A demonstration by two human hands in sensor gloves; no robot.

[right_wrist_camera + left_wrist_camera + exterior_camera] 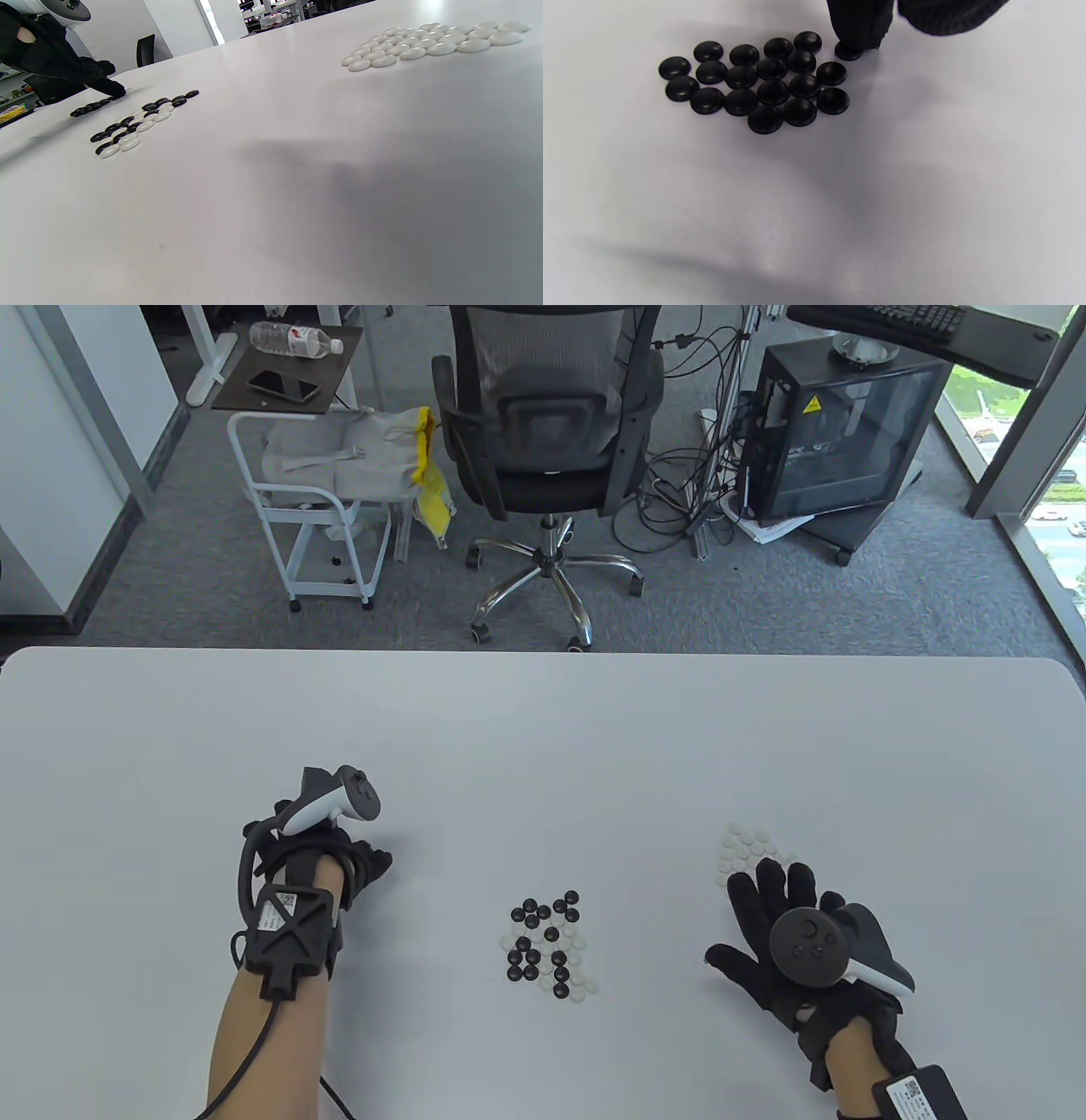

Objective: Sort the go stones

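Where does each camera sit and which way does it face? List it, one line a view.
Table view: above the near edge, looking down over the white table at the mixed cluster of black and white stones; both gloved hands show, left hand and right hand.
Left wrist view: looking down at the pile of round black stones; a gloved fingertip touches one stone.
Right wrist view: low, skimming the table towards the pile of flat white stones; the left hand shows, not its own.
Shared: right wrist and table views both show the mixed cluster.
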